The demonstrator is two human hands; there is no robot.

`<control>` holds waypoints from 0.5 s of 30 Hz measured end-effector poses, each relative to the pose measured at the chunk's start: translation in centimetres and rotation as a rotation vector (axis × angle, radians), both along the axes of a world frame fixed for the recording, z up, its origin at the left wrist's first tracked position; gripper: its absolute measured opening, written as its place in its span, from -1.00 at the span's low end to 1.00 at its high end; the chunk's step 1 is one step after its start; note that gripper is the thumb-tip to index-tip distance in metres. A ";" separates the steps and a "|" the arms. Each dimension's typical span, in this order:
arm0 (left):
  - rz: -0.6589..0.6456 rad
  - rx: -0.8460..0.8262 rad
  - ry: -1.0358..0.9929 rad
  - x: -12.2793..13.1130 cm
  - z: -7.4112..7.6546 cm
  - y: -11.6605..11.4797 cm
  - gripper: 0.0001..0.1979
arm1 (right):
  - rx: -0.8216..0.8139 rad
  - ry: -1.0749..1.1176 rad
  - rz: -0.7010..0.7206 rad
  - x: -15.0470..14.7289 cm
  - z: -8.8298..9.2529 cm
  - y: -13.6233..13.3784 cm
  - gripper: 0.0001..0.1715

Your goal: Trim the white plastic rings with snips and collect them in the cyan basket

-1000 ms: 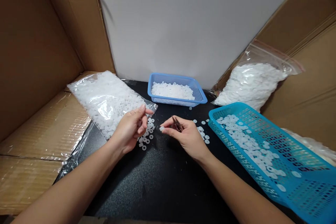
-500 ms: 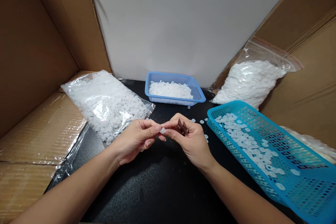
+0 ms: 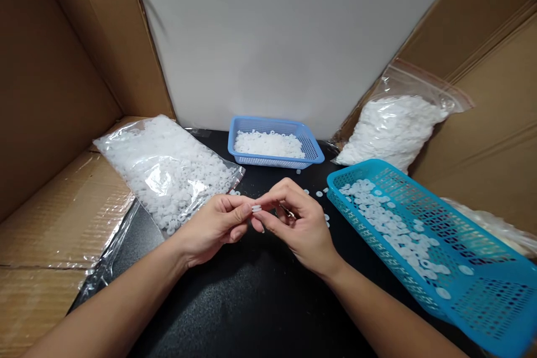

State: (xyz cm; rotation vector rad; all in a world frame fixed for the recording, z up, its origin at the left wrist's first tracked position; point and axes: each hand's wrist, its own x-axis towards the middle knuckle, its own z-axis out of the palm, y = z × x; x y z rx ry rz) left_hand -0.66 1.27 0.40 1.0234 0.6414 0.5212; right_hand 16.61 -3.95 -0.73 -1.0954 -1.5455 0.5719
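Note:
In the head view, my left hand [image 3: 225, 218] and my right hand [image 3: 296, 221] meet over the black table. Their thumbs and forefingers are closed on a small white plastic piece [image 3: 256, 208], which looks like two thin discs, one above the other. Tucked under the curled fingers of the right hand is a shiny brownish metal object [image 3: 287, 214]. Most of it is hidden, so its kind is unclear.
A clear bag of small white rings [image 3: 168, 170] lies left. Behind stands a blue basket [image 3: 277, 162] holding white rings. A turquoise basket [image 3: 390, 257] with white discs [image 3: 403, 238] is at right, before another filled bag [image 3: 390, 123]. Loose discs [image 3: 319, 194] lie beside it.
The white piece has turned, so its two layers now show edge-on. The brown pointed blades that stuck up from my right hand have dropped from sight behind the fingers. The view has shifted slightly.

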 end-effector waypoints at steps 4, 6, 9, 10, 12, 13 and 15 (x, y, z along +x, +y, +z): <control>0.035 -0.059 -0.041 0.1 0.1 0.0 -0.52 | 0.056 -0.058 -0.041 0.2 -0.1 0.0 -0.95; 0.060 -0.072 -0.046 0.2 0.1 0.0 -0.55 | 0.064 -0.074 -0.042 0.2 -0.1 0.0 -0.95; 0.063 -0.068 -0.030 0.1 0.0 0.1 -0.60 | 0.044 -0.058 -0.026 0.1 -0.1 -0.1 -0.94; 0.054 -0.061 -0.029 0.0 -0.1 0.1 -0.60 | 0.040 -0.046 -0.022 0.1 -0.1 -0.1 -0.94; 0.024 -0.041 -0.032 0.0 -0.1 0.1 -0.59 | 0.045 -0.030 -0.017 0.0 0.0 0.0 -0.94; 0.010 -0.036 -0.037 0.0 -0.2 0.0 -0.58 | 0.052 -0.027 -0.018 0.0 0.0 0.0 -0.94; -0.005 -0.044 -0.056 0.0 -0.2 0.0 -0.55 | 0.069 -0.029 -0.022 0.0 0.1 0.0 -0.96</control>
